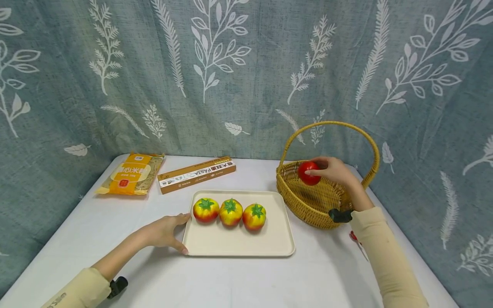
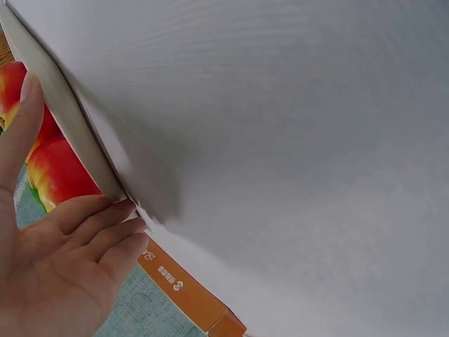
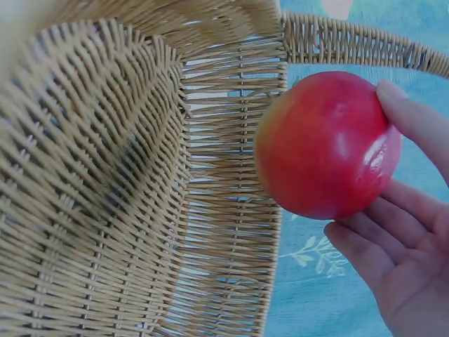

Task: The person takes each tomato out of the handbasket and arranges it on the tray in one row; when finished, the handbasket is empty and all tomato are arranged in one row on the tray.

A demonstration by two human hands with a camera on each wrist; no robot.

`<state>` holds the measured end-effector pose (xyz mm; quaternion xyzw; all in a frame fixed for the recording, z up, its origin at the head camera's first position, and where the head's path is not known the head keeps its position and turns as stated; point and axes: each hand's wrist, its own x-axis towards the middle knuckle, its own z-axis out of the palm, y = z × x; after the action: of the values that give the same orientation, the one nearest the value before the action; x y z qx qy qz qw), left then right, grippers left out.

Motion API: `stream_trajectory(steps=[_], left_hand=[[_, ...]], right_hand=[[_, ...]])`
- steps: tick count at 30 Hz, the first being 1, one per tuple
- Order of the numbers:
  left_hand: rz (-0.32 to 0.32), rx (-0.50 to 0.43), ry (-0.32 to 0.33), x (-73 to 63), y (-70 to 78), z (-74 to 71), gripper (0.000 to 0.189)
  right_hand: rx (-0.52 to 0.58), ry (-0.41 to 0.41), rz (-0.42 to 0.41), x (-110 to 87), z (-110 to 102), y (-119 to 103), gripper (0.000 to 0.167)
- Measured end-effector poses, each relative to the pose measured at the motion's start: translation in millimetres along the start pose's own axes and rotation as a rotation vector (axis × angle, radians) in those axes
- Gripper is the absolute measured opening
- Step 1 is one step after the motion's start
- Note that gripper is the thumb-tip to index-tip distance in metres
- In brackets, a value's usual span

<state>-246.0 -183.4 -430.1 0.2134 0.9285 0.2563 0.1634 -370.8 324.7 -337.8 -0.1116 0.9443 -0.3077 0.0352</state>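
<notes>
In the head view my right hand [image 1: 333,169] holds a red tomato [image 1: 309,173] above the wicker basket [image 1: 296,203], thumb on one side and fingers on the other. The right wrist view shows this tomato [image 3: 326,144] near the basket's rim, with a yellowish patch on one side. My left hand [image 1: 165,233] touches the left edge of a cream tray [image 1: 246,246], its thumb and fingers spread and nearly straight. Three red-and-yellow tomatoes with green leafy tops stand in a row on the tray: left [image 1: 206,210], middle [image 1: 230,212] and right [image 1: 254,217].
Behind the tray lies a long pasta box [image 1: 197,174]. A yellow-and-orange food bag [image 1: 131,174] is at the back left. The basket's tall handle [image 1: 334,122] arches over it. A small red item [image 1: 353,235] lies near my right sleeve. A patterned curtain [image 1: 246,77] surrounds the white table.
</notes>
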Motion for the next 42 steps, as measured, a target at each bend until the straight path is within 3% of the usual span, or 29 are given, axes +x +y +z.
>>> stream_trajectory(steps=[13, 21, 26, 37, 42], left_hand=[[0.014, 0.003, 0.004, -4.4, 0.7, 0.4, 0.108], [0.039, 0.02, 0.014, -2.8, 0.8, -1.2, 0.107], [0.034, 0.022, 0.011, -2.4, 0.7, -1.4, 0.107], [0.044, 0.027, 0.017, -0.7, -2.2, 0.1, 0.107], [0.044, 0.025, 0.017, -1.8, -1.4, -0.1, 0.107]], right_hand=[[0.018, 0.116, -0.091, -25.9, 6.5, -15.2, 0.074], [0.117, 0.21, -0.154, -48.4, 18.0, -23.6, 0.065], [0.195, 0.259, -0.148, -60.9, 30.2, -27.3, 0.065], [0.295, 0.41, -0.212, -76.2, 59.2, -33.6, 0.06], [0.33, 0.434, -0.239, -84.5, 67.8, -45.3, 0.058]])
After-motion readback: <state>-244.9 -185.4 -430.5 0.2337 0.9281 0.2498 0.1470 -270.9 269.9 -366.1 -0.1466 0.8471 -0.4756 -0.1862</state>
